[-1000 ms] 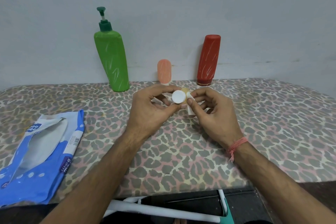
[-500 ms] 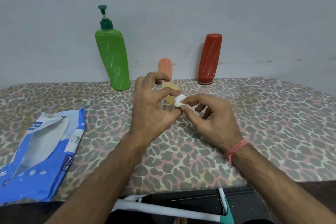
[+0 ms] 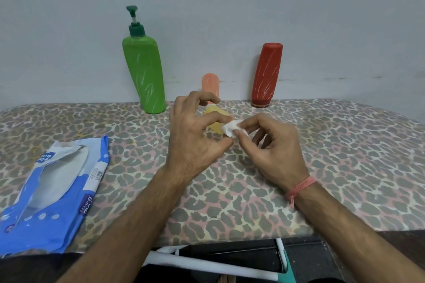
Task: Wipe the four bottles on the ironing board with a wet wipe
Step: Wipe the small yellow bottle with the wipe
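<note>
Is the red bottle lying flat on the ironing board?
No, the red bottle stands upright at the back of the ironing board, near the wall.

The small yellow bottle (image 3: 216, 119), a second ago turned with its white cap facing the camera, now lies tipped behind the left hand (image 3: 195, 135), its yellow body showing between the fingers. The right hand (image 3: 271, 147) now pinches the white wet wipe (image 3: 230, 128) against the cap. Both hands sit slightly farther from the camera.
</note>
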